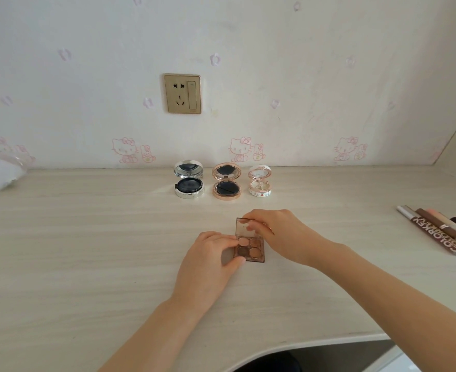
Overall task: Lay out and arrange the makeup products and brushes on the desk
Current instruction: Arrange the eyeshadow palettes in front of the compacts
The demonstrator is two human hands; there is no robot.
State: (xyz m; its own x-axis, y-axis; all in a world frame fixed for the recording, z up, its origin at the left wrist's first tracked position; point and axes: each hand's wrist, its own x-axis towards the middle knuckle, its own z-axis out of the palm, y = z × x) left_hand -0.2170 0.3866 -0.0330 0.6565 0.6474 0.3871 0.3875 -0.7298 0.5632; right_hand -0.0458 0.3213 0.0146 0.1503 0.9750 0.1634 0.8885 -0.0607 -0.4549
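As my left hand (208, 260) grips the eyeshadow palette (251, 251) on the table (87, 237), my right hand (280, 230) pinches its raised lid (243, 227) just beyond, hinge lying crosswise

You have one wide-angle view from your head. It looks forward and down across the worktop (82, 237) to the wall (315, 76) behind, close enough that the worktop's near rim crosses the bottom.
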